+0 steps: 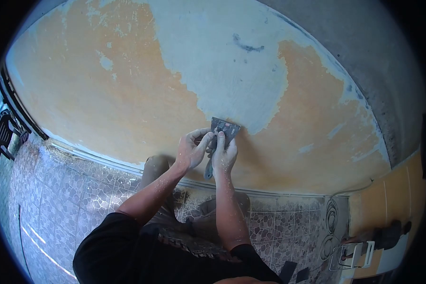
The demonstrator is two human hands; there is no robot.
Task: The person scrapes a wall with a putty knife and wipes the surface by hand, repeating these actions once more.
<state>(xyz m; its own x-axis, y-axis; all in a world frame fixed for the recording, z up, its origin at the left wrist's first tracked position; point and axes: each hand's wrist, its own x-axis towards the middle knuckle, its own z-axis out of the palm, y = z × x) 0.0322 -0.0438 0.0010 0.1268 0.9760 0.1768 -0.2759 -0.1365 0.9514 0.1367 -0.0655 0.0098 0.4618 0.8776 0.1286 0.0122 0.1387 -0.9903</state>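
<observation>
A wide-bladed scraper (pixel 227 128) stands in front of the wall, its dark, stained blade pointing up with the top edge right at the peeling paint. My right hand (pixel 225 158) is wrapped round it, thumb pressed flat on the blade, and the grey handle end sticks out below. From the other side my left hand (pixel 190 150) pinches at the scraper's left edge, with thumb and fingers bent together. Pale dust coats both hands and speckles the forearms. The wall (pixel 137 109) has orange paint around a large bare, whitish patch (pixel 222 61).
Stone-patterned floor tiles (pixel 104 194) run along the wall's foot, with paint flakes near it. A dark chair (pixel 4 135) stands far left. At right are a coiled hose or cable (pixel 332 215), a white-framed stool or stepladder (pixel 359 255) and another person (pixel 387 236).
</observation>
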